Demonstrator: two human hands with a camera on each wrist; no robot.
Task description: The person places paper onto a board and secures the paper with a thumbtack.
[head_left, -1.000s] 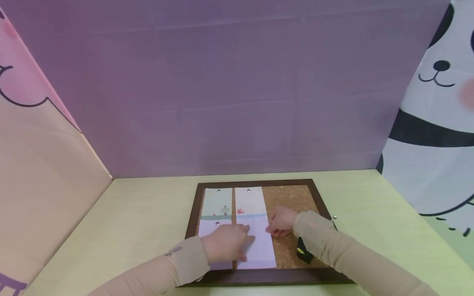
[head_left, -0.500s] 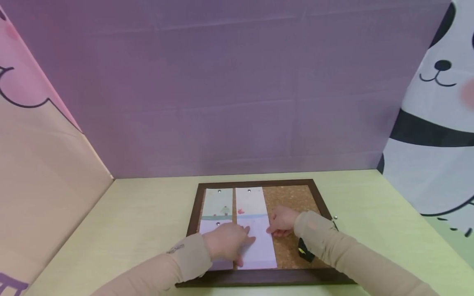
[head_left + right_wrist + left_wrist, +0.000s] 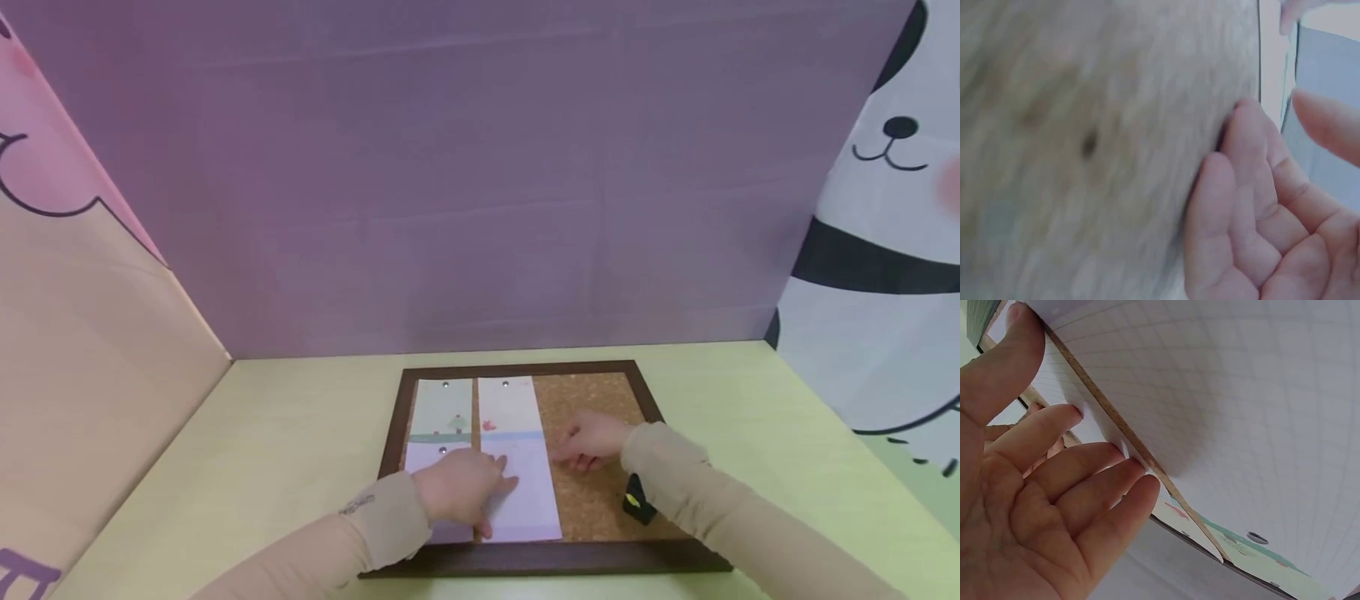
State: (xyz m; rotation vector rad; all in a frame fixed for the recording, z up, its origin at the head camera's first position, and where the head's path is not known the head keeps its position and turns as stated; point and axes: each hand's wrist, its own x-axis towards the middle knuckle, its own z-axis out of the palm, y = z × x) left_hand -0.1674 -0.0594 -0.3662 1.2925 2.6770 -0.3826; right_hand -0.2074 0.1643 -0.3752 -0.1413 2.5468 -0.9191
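Observation:
A brown-framed cork board (image 3: 600,517) lies on the table, bearing paper strips. My left hand (image 3: 461,487) rests across the lower part of the strips, fingers spread over the middle strip (image 3: 525,500), which carries a small red drawing. In the left wrist view, faint grid lines cover the left sheet (image 3: 1260,412) beside my left hand (image 3: 1066,506). My right hand (image 3: 592,439) is over the bare cork, just right of the middle strip's edge. In the right wrist view, my right hand (image 3: 1254,219) has its thumb apart from the fingers and holds nothing.
Silver thumbtacks sit at the top of the middle strip (image 3: 506,383) and on the left strip (image 3: 446,384), with another tack (image 3: 442,450) lower on the left. A black device (image 3: 639,500) hangs under my right wrist. A purple backdrop (image 3: 480,208) stands behind the table.
My right hand has moved a little to the right, away from the middle strip's edge. The left hand stays on the paper in nearly the same place.

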